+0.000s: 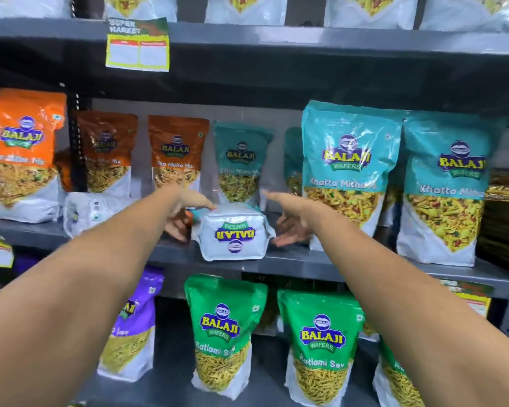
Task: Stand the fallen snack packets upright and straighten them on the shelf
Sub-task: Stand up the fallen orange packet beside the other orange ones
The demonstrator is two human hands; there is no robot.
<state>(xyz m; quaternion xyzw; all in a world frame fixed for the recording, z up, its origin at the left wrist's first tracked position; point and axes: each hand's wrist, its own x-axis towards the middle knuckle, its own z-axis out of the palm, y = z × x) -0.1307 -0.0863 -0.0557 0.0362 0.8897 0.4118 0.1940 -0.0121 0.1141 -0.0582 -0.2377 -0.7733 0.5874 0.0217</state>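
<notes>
Both hands, L (178, 218) & R (291, 227), spread open flanking fallen white-bottomed teal foil snack packet (233, 230); neither grip closed yet. Risk: uneven squeeze slides it off grey shelf edge (306, 261).

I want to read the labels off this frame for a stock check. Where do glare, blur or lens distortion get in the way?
Head view: glare streaks the front teal Khatta Meetha packet; the rear orange packets are dim and soft; both hands, left hand and right hand, are motion-blurred beside the fallen packet, whose logo reads upside down; the wide lens bows the shelf edge.
</notes>
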